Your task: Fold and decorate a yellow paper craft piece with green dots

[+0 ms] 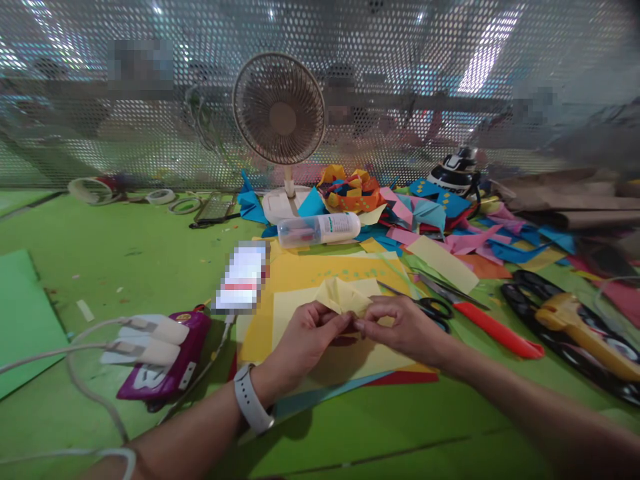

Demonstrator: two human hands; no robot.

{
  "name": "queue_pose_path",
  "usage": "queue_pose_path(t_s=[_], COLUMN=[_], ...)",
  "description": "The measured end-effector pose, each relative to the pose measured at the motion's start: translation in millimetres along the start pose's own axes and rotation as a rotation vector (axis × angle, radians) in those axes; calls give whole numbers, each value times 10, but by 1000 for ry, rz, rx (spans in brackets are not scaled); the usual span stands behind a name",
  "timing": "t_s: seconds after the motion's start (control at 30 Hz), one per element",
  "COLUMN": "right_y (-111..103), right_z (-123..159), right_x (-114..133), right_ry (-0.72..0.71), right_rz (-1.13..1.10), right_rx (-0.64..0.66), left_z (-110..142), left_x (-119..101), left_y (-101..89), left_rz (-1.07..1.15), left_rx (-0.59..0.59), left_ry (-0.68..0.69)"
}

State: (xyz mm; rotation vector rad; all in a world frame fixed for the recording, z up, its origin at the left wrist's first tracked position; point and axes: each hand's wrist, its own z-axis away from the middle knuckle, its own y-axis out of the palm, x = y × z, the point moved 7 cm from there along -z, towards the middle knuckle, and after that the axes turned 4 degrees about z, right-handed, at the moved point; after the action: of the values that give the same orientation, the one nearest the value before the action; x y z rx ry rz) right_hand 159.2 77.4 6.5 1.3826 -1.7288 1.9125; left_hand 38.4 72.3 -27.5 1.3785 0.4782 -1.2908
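A small folded piece of pale yellow paper [341,295] is pinched between my two hands. My left hand [315,333], with a white watch band [251,400] at the wrist, closes thumb and fingers on its lower left edge. On the lower right edge, my right hand [393,323] pinches with thumb and forefinger, its fingertips almost meeting the left ones. Underneath lies a stack of coloured sheets, with a pale yellow sheet [287,313] on top of a deeper yellow one [295,272]. Black-handled scissors [436,308] rest just beyond my right hand.
A red-handled knife [493,327] and a black and yellow tool [575,327] lie at right. Left are a phone [243,277] and a purple power strip [165,357] with cables. Behind stand a clear bottle [320,230], a fan [280,110], and paper scraps [470,243] before a perforated screen [380,147].
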Motion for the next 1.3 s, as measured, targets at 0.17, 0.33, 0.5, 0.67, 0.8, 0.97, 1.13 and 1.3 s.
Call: queue_pose_path(t_s=[0.17, 0.33, 0.5, 0.67, 0.8, 0.97, 1.13, 1.3], right_y=[-81, -254, 160, 260, 265, 283, 259, 258], right_z=[11, 49, 15, -5, -13, -21, -19, -7], right_x=[16, -132, -186, -175, -160, -166, -155, -188], right_ry=[4, 126, 238, 245, 299, 343, 366, 384], right_rz=[-125, -399, -546, -646, -745, -804, -808, -764], right_rx=[-98, -335, 18, -5, 19, 43, 26, 60], left_z=[0, 46, 100, 106, 81, 76, 95, 96], left_x=[-73, -248, -292, -231, -169, -172, -162, -99], left_y=[-70, -154, -64, -13, -54, -77, -106, -108], left_rz=[-62, -150, -81, 20, 66, 66, 92, 56], left_rx=[-100, -258, -265, -216, -204, -218, -279, -261], left_ry=[77, 201, 199, 132, 77, 62, 40, -36])
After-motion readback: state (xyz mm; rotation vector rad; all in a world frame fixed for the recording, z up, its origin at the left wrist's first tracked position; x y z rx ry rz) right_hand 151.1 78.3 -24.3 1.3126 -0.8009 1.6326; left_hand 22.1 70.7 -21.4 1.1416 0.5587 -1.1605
